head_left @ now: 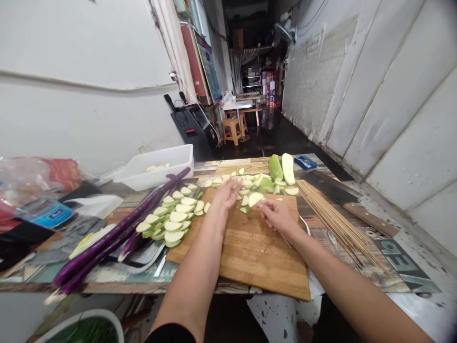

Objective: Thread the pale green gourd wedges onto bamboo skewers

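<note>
My left hand (227, 192) lies with fingers stretched out over the far edge of a wooden cutting board (250, 252), resting on pale green vegetable slices (246, 183). My right hand (276, 214) is closed in a pinch on one slice (255, 198) above the board. More slices (173, 216) are heaped at the board's left edge. Two halves of a green gourd (282, 167) lie beyond the slices.
Long purple eggplants (117, 228) lie left of the board. A white tray (157, 166) sits behind them. Bamboo skewers (335, 221) and a cleaver (342, 197) lie to the right. Plastic bags (39, 190) crowd the far left. A white bowl (84, 326) sits below the table edge.
</note>
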A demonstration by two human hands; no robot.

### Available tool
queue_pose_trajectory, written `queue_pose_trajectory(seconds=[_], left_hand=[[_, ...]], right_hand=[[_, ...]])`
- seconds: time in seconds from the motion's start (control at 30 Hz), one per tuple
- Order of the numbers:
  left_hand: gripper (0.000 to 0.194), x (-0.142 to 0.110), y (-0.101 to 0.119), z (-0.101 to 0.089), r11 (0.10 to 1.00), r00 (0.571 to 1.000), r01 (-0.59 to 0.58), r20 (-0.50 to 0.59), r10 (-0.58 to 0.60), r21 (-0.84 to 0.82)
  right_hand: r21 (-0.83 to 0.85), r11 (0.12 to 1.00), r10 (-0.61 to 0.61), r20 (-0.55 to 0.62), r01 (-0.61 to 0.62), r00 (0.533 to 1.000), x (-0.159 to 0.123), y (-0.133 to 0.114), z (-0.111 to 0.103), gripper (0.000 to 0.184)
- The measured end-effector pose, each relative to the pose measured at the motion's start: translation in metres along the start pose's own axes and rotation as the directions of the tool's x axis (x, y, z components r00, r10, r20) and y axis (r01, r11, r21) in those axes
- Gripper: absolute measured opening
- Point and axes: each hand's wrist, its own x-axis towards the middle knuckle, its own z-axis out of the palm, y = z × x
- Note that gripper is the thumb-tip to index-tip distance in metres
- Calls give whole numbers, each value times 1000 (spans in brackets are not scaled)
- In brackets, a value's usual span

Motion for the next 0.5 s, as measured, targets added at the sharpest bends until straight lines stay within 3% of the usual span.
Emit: queue_pose_trajectory(seconds=[0.23,0.5], left_hand=[[8,-4,5,3,1000,1000,13,3,-14,12],[9,-14,10,6,997,999,-20,-37,23,75]], right_hand=[[-31,999,-20,27,21,999,-1,3,0,16],[-62,998,-12,77,17,997,-5,1,1,17]])
